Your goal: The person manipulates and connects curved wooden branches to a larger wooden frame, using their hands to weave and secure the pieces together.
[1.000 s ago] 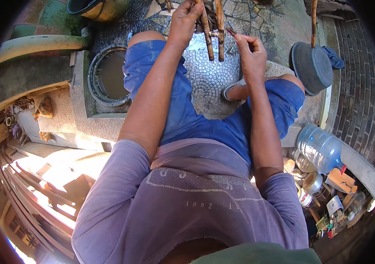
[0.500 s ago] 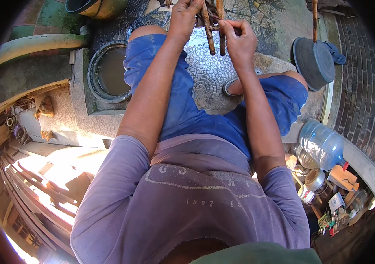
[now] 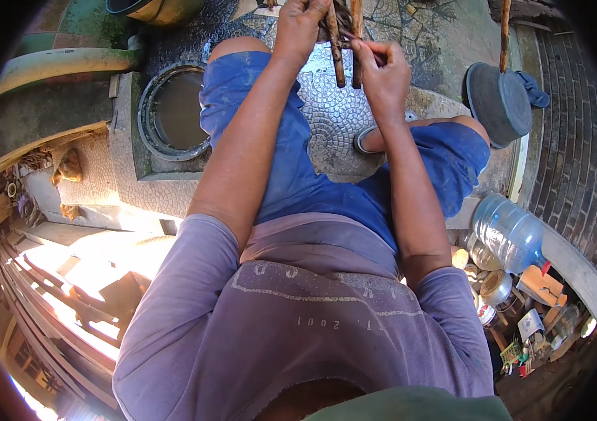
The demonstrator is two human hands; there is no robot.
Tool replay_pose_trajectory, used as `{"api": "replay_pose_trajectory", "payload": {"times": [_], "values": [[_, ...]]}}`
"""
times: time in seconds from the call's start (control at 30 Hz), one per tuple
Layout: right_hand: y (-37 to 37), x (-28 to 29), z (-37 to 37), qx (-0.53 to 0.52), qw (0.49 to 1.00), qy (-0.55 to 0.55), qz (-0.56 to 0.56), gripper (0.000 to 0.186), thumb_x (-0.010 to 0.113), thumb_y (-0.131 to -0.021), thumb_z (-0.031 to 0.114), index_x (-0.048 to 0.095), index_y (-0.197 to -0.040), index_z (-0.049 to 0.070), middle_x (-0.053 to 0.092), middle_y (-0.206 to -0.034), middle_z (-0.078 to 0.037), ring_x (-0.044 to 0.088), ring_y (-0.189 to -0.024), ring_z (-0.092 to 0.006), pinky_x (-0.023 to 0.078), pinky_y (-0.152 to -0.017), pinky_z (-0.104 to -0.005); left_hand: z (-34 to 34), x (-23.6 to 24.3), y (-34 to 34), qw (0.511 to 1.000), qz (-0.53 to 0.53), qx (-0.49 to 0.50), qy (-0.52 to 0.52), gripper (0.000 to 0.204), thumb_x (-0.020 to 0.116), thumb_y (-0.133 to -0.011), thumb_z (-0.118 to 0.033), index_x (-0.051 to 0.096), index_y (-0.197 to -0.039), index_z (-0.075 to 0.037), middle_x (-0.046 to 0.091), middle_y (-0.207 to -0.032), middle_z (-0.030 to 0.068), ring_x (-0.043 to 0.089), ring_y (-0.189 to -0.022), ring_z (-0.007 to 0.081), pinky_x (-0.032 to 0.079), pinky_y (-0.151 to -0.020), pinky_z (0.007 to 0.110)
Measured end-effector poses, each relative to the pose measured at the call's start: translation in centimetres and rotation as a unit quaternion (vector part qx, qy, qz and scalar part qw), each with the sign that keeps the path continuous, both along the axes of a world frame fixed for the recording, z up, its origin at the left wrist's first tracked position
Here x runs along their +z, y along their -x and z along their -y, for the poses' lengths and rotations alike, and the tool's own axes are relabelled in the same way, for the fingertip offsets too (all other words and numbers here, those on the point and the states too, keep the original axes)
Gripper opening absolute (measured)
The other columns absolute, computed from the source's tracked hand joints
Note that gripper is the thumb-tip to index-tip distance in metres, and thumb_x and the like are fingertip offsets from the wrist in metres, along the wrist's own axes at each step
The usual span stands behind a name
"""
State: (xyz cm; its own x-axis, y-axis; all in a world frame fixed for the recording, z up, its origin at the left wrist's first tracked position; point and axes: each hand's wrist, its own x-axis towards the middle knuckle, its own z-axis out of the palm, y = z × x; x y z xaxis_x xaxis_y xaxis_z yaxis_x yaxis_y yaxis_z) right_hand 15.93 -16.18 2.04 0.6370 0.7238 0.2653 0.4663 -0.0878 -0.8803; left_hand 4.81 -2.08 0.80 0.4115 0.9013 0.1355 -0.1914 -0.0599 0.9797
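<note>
Left hand (image 3: 300,29) at 12 o'clock grasps thin brown wooden sticks (image 3: 335,43); right hand (image 3: 382,70) pinches them. Work looks unfinished.

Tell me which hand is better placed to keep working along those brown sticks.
Probably the right hand: its fingers pinch at the brown sticks partway down, free to slide. The left hand is wrapped around their upper part, acting as the steadying grip.

Purple tee (image 3: 291,330) w/ short sleeves, blue shorts (image 3: 291,175).
</note>
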Motion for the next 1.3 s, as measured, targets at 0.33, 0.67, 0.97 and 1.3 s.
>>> {"api": "replay_pose_trajectory", "payload": {"times": [0.33,0.67,0.97,1.3], "values": [[-0.7,0.1,-1.4,0.005,0.999,-0.031,0.021,0.023,0.081,-0.089,0.019,0.070,-0.090,0.000,0.073,-0.082,-0.013,0.069,-0.071,-0.0177,0.054,-0.067,-0.0320,0.5,0.9,-0.1,0.997,-0.003,-0.025,0.072,0.026,0.060,-0.105,-0.029,0.067,-0.106,-0.004,0.062,-0.083,-0.0012,0.056,-0.073,0.0092,0.047,-0.065,0.027],[-2.0,0.5,-1.2,0.037,0.999,-0.013,-0.019,0.021,0.080,-0.091,0.019,0.072,-0.092,0.000,0.076,-0.093,-0.008,0.067,-0.086,-0.0115,0.052,-0.077,-0.0279,0.7,0.8,-0.1,0.999,-0.006,-0.007,0.044,0.025,0.060,-0.105,-0.030,0.066,-0.104,-0.005,0.062,-0.080,-0.0025,0.056,-0.068,0.0084,0.046,-0.061,0.026],[-1.0,2.0,-0.5,0.037,0.999,0.020,-0.034,0.022,0.079,-0.092,0.018,0.070,-0.093,-0.002,0.074,-0.083,-0.009,0.069,-0.075,-0.0121,0.053,-0.067,-0.0274,0.4,-0.1,-0.2,0.998,0.023,-0.017,0.058,0.023,0.060,-0.105,-0.029,0.068,-0.105,-0.007,0.062,-0.078,-0.0028,0.055,-0.064,0.0073,0.045,-0.057,0.025],[-0.2,0.9,-0.4,-0.017,0.993,0.010,0.117,0.022,0.082,-0.086,0.020,0.067,-0.083,0.003,0.071,-0.078,-0.012,0.070,-0.068,-0.0281,0.053,-0.064,-0.0393,0.4,-0.1,-1.1,1.000,0.000,0.023,-0.007,0.024,0.060,-0.104,-0.026,0.068,-0.105,-0.003,0.065,-0.083,0.0002,0.057,-0.072,0.0103,0.047,-0.065,0.028]]}}
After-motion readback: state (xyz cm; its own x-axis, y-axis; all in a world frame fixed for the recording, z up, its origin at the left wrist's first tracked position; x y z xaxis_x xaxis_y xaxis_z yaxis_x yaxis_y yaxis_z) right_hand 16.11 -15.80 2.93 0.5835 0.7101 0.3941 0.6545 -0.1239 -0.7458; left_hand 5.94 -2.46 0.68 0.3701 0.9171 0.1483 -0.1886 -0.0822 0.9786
